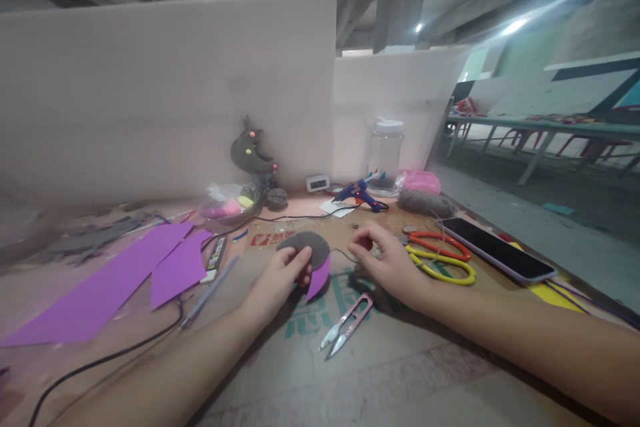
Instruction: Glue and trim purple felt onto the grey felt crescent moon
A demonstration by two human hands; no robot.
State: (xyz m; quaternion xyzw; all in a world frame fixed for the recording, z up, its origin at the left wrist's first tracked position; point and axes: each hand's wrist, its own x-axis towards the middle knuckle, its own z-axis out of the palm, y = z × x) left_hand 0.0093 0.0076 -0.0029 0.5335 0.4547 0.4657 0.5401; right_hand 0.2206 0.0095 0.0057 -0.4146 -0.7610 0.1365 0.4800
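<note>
Seemingly wrapping purple paper crescent (319, 276) in grey yarn (318, 245)
Left fingers (303, 259) clamp crescent, right fingers (362, 253) seemingly pinch yarn; next turn wants tension

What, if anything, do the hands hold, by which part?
The left hand pinches the gray crescent by its inner edge; whether the right hand grips the yarn is unclear.

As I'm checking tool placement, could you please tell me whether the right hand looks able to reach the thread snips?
Probably yes: the thread snips lie uncovered close to the right hand, with nothing visible between them, though that hand may be holding a thin strand.
</note>
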